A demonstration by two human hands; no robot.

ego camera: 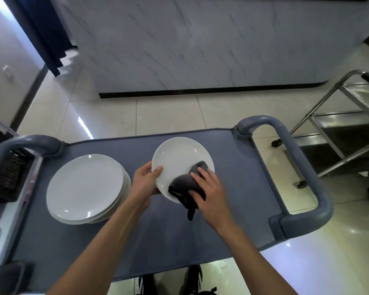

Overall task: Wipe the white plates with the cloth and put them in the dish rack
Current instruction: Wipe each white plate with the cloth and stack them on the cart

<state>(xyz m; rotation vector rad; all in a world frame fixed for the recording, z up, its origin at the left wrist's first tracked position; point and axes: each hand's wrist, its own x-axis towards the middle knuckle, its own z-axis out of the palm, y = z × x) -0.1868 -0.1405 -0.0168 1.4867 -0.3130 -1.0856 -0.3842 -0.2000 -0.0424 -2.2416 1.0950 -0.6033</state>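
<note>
A white plate is held tilted above the grey cart top. My left hand grips its left rim, thumb on the plate's face and fingers behind. My right hand presses a dark grey cloth against the plate's lower right part; one end of the cloth hangs below the rim. A stack of several white plates lies on the cart to the left of my left hand. A black dish rack is partly in view at the far left edge.
The cart has grey loop handles at the left and right. A steel trolley stands at the right on the tiled floor. A marble-patterned counter rises beyond the cart. My shoes show below the cart's near edge.
</note>
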